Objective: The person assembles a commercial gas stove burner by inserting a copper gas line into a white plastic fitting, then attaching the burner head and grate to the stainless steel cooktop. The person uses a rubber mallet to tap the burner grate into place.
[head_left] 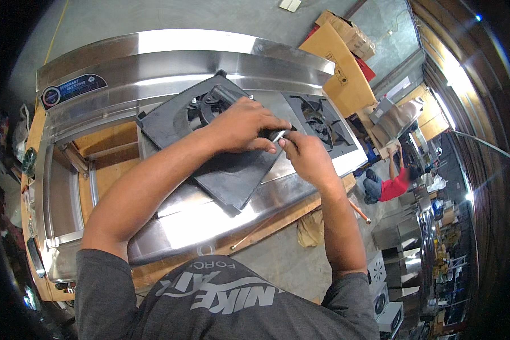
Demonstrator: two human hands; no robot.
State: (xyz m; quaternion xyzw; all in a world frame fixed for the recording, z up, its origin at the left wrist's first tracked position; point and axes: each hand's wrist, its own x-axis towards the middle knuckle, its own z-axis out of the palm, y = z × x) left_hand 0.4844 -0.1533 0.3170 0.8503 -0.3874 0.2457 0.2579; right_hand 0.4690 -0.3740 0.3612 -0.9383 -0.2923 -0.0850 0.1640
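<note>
my right hand pinches a small shiny part over the edge of the black plate; my left hand curls around it, probably for steadying, though i cannot tell if it grips. the plate lies askew on the steel stove, perhaps for easier reach.

a dark burner plate lies askew on the steel stove.

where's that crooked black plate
Centre of the head view: the black plate sits askew over the stove top, beneath the left hand, left of the mounted burner.
</note>
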